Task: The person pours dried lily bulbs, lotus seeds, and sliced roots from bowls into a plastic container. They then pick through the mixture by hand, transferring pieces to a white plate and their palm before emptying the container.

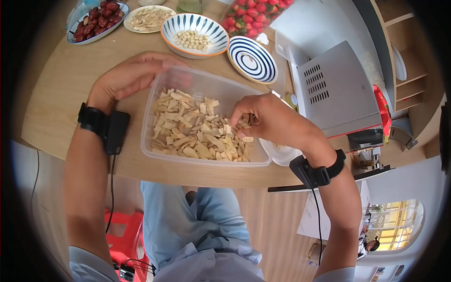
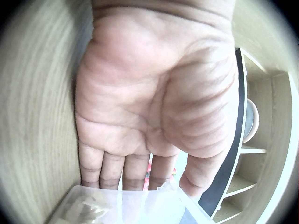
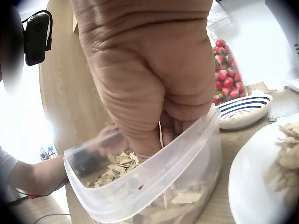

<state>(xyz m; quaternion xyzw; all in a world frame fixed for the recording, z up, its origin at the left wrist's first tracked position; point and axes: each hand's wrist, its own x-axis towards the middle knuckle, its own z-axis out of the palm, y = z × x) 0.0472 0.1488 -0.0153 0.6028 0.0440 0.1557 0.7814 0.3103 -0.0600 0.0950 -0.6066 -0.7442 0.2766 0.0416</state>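
A clear plastic container (image 1: pixel 263 157) holding pale yellow dried slices (image 1: pixel 188 136) stands at the table's front edge. My left hand (image 1: pixel 136 75) rests against its far left corner, fingers straight along the outer wall. In the left wrist view the palm (image 2: pixel 140 93) faces the camera and the fingertips are behind the translucent wall. My right hand (image 1: pixel 272 117) reaches in over the right side, and its curled fingers pinch a few slices above the pile. In the right wrist view those fingertips are hidden by the hand and the container's wall.
A white plate (image 3: pixel 250 172) with more slices stands right of the container. Behind are a blue-striped dish (image 1: pixel 253 58), a bowl (image 1: pixel 218 40) of pale round seeds, a plate (image 1: pixel 157 19) of flat slices, dried red dates (image 1: pixel 96 23) and strawberries (image 1: pixel 253 16). A grey appliance (image 1: pixel 338 89) stands at right.
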